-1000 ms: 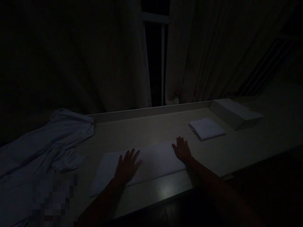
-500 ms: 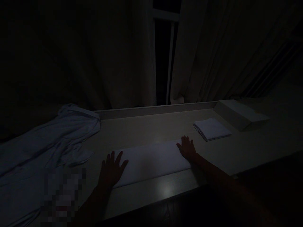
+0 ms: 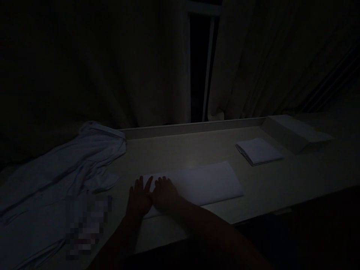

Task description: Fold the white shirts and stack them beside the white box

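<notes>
I am pressing my left hand and right hand side by side, fingers stretched flat, grasping nothing, on the folded towel.

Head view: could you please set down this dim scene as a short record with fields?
Lighting: very dark
Surface: pale table with a raised back edge
Left hand: flat, fingers spread, on the left end of the long folded cloth
Right hand: flat on the same end, beside and touching the left hand
Far right: small folded cloth, apart from the long one; a pale box behind it
Left: crumpled pale garment lying loose
Behind: curtains parted on a dark window gap
</notes>
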### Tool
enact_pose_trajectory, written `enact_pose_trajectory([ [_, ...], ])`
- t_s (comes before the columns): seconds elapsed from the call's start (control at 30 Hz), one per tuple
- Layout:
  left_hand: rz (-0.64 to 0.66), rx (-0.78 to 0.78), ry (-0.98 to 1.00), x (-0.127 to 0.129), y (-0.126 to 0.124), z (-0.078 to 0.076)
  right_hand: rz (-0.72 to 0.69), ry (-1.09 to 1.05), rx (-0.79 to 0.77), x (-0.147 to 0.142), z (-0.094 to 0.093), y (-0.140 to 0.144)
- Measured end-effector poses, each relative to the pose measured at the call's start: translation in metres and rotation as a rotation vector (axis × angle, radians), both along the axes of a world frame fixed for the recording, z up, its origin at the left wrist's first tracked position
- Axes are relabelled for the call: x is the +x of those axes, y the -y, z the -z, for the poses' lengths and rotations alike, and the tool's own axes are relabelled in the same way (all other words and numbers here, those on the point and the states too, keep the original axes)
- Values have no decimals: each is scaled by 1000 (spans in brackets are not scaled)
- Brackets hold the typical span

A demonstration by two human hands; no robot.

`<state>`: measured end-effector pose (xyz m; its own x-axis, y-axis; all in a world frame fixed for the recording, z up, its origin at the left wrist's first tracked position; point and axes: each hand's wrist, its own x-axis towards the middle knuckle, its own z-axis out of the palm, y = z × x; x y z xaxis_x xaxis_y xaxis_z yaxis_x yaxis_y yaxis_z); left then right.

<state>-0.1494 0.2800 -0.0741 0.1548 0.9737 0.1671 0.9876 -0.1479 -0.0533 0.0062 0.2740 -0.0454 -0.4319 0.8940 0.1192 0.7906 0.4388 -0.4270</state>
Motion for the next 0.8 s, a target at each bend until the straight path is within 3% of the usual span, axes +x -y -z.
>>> enact_pose_trajectory([
  [0.07, -16, 23, 0, 2, 0, -1, 39, 19, -16, 20, 3, -1],
  [0.13, -35, 39, 1, 5, -1, -1, 74, 60, -34, 58, 5, -2],
  [0.23, -43, 40, 4, 6, -2, -1, 78, 136, -14, 139, 4, -1],
  [0.37, -30, 33, 15, 6, -2, -4, 203, 266, -11, 257, 6, 2],
  [0.47, -40, -7, 38, 8, 0, -12, 348, 350, -17, 321, 16, 1],
  [0.57, -44, -29, 71, 11, 1, -19, 431, 366, 16, 346, 29, -1],
  [0.8, -44, -3, 29, 7, -4, -7, 456, 355, 33, 342, 36, -4],
])
